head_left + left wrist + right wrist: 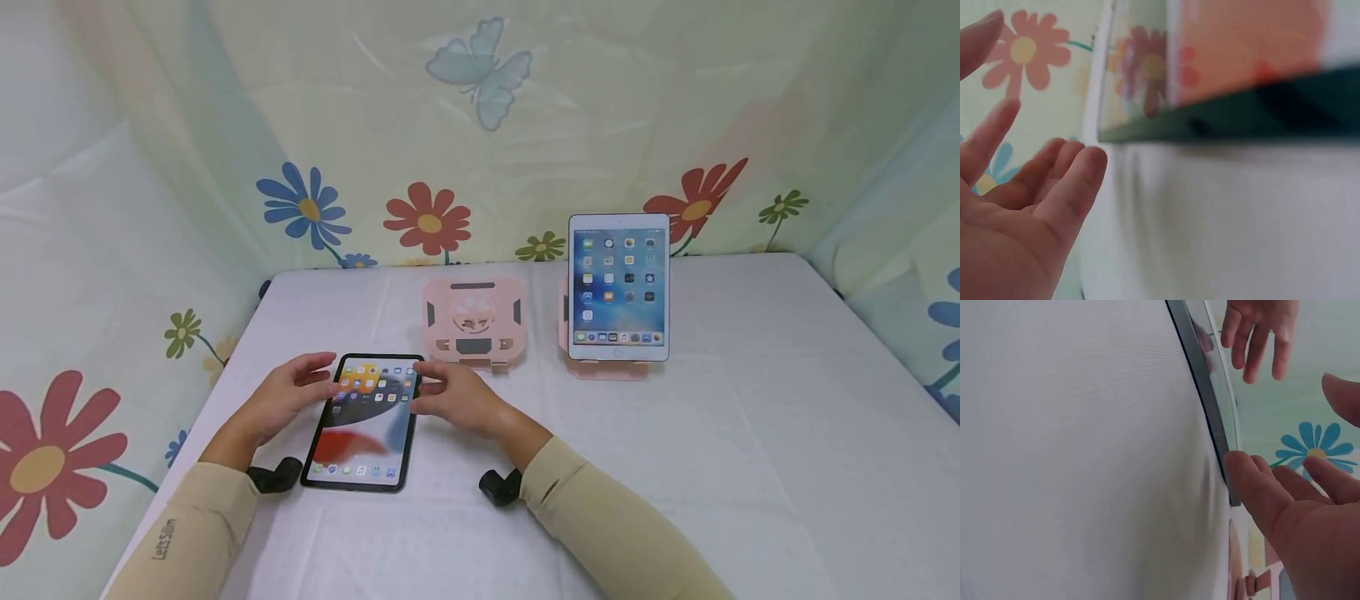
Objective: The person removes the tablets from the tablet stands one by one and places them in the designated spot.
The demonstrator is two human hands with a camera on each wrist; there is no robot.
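A black-framed tablet (360, 442) with a lit home screen lies face up on the white table, between both hands. My left hand (288, 396) is beside its upper left edge, fingers loosely spread; in the left wrist view the hand's fingers (1082, 187) hold nothing. On the opposite side, my right hand (468, 402) reaches to the upper right edge. In the right wrist view its fingertips (1238, 464) meet or nearly meet the tablet's edge (1207, 400), and the thumb stands away. Contact is hard to tell on either side.
Behind the tablet stands a pink tablet stand (474, 292) with dark pads. To its right, a white tablet (618, 287) leans upright on a second pink stand (607, 370). A flower-printed curtain (360, 100) hangs behind the white table (712, 467) and at its sides.
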